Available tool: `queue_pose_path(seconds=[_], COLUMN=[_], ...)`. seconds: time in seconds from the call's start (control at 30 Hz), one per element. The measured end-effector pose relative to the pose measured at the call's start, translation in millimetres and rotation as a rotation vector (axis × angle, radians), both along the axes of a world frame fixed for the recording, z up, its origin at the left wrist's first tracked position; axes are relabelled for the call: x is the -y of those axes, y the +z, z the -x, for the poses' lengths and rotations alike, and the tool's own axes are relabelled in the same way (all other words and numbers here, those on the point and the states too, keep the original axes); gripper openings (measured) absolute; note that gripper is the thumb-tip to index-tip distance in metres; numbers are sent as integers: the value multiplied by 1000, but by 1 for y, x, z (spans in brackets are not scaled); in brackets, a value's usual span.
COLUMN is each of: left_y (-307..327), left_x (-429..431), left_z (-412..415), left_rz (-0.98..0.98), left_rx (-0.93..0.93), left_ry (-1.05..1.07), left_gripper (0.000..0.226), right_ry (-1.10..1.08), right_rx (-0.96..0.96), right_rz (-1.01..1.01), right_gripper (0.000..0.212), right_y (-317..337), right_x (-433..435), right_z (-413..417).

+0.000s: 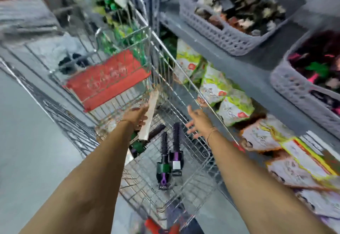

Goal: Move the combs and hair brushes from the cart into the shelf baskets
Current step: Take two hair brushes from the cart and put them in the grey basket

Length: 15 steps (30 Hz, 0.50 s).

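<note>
**Cart and shelf stock, both hands inside the cart**

- Left hand [137,117]: reaches down into the wire cart [185,79], fingers closed around a pale flat packaged item [149,116], probably a comb, though the blur leaves that uncertain. The item stands tilted, its upper end rising past the fingertips.
- Right hand [197,121]: open, fingers spread, holding nothing, just beside the cart's right wall.
- Hair brushes: two round bristle brushes lie on the cart floor below and between the hands, side by side and touching; one with a green band [163,162], one with a purple handle and white label [176,152].
- Dark comb [156,131]: flat on the cart floor, just under the left hand.
- Red panel [108,79]: on the cart's folding seat, beyond the left hand.
- Shelf baskets: two grey lattice baskets beyond and above the right hand, one [226,37] with dark and pale hair clips, the other [301,94] with dark, pink and green pieces.
- Green-and-white packets [217,84]: lower shelf, right of the right hand.
</note>
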<state>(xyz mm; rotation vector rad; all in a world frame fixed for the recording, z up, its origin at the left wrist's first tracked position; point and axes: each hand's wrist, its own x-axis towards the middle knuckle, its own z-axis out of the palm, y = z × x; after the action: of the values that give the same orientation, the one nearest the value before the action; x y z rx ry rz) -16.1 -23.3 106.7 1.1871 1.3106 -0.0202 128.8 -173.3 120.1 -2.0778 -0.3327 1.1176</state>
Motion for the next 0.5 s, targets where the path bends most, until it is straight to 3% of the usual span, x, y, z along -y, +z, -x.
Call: queue_pose_path(seconds=[0.13,0.2,0.27,0.33,0.4,0.43,0.5], left_y=[-68,-102,-134,-161,-171,-177,-184], left_x=[10,22,34,47,60,66,75], left_z=[-12,-16,-19,-19,-21,-22,-22], left_rz=[74,77,103,79,49,48,-1], left_rx=[-57,-160,-276,-458,-497,-496,-490], left_ry=[72,-44,-183,-387,-486,-470,-392], left_gripper=[10,24,42,52,62,61,55], right_ry=[155,246,273,306,292,292,278], right_rx=[-30,-27,-122,-194,-115,-68,16], right_rz=[204,296,359,428,484,527,566], right_gripper=[30,31,10,50,81,85,73], right_y=[-77,-111,-130,-142,-161,-171,-184], right_x=[-10,-4,0,1,-2,-4,-5], right_z=[-8,-10,-9,-3,7,12,21])
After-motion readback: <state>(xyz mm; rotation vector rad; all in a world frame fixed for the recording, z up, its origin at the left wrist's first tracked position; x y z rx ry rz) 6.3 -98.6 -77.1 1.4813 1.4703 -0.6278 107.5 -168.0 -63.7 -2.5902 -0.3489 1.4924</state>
